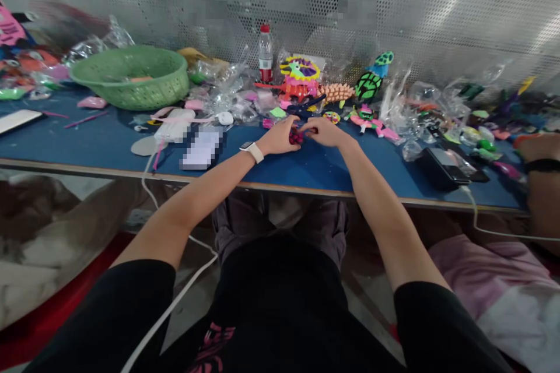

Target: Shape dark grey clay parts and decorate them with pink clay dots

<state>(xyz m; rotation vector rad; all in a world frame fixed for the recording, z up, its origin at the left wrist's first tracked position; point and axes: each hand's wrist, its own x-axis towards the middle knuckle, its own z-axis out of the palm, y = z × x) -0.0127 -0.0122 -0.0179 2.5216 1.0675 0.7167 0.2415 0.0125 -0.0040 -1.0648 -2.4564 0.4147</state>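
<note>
My left hand (279,136), with a white-strapped watch (252,152) at the wrist, curls around a small dark red and pink knobbly piece (296,137) just above the blue table. My right hand (324,131) is bent toward the same piece from the right, its index finger at or near it. Whether the right fingertips pinch anything is too small to see. Close behind the hands lie dark-handled pliers (306,106), a magenta piece (268,123) and a round patterned piece (331,117).
A green basket (144,96), a phone (202,148) and a white cable (151,180) lie left. A red-capped bottle (265,55) and colourful toys (370,84) stand behind. A black device (444,166) sits right, near another person's forearm (542,186). The table's front edge (301,189) runs below my wrists.
</note>
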